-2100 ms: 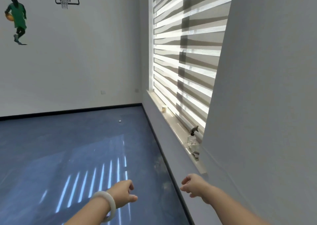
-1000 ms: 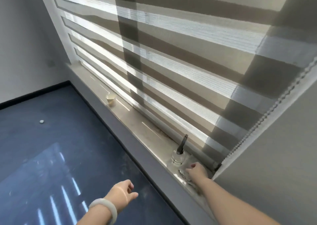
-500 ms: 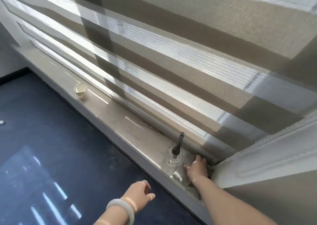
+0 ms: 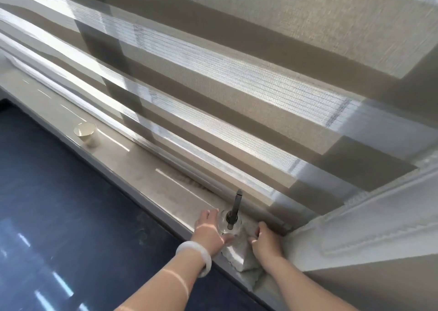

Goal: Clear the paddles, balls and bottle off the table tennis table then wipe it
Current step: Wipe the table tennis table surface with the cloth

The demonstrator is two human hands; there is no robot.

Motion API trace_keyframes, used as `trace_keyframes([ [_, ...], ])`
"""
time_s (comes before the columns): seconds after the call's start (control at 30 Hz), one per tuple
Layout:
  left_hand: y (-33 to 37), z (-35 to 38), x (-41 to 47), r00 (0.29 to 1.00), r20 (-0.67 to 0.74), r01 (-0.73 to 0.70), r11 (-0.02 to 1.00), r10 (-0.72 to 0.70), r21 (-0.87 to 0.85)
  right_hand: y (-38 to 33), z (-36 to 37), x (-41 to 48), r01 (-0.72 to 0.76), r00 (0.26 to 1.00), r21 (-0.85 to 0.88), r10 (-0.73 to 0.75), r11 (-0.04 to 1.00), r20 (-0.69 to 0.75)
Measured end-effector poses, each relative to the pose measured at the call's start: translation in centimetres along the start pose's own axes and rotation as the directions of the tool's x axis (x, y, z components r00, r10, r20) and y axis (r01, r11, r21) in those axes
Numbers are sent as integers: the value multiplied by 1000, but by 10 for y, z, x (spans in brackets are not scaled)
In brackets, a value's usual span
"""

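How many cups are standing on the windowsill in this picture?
1. The cup stands on the windowsill, far left of the spray bottle. The sill's ends are outside the picture, so others may be hidden.

Pale stone windowsill [image 4: 147,168] beneath a striped blind [image 4: 237,78]. Toward its far end stands a small cup [image 4: 85,131]. At the near corner stands a clear spray bottle [image 4: 231,218] with a dark nozzle, touching a crumpled white cloth [image 4: 234,255].
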State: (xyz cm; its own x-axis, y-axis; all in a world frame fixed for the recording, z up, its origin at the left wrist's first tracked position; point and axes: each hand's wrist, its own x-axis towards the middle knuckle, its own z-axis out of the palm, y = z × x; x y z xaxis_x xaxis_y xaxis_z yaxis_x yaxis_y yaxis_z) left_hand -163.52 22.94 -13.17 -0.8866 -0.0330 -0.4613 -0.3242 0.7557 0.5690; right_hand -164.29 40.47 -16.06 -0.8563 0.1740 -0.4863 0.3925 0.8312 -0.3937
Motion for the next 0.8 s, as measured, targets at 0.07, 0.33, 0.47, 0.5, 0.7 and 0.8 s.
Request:
trace_keyframes([
  [0.07,6,2,9,997,-25,-74,996,76,52,3,2,-1,-4,1000,76,3,997,21],
  [0.33,18,8,19,969,15,-248,957,248,150,8,3,-7,-32,997,218,15,975,81],
  [0.47,16,10,5,994,6,-109,974,112,-198,6,2,-12,-13,995,248,-13,969,102],
  [0.5,10,8,0,991,-2,-130,964,134,-234,5,2,-14,-9,994,243,-18,970,107],
  [0.7,-27,-10,-55,988,-145,-77,981,52,-177,-13,4,-32,34,979,176,-68,984,190],
  [0.8,-45,-19,-85,982,-189,-51,951,-8,-305,-28,8,-47,71,975,229,-116,971,190],
])
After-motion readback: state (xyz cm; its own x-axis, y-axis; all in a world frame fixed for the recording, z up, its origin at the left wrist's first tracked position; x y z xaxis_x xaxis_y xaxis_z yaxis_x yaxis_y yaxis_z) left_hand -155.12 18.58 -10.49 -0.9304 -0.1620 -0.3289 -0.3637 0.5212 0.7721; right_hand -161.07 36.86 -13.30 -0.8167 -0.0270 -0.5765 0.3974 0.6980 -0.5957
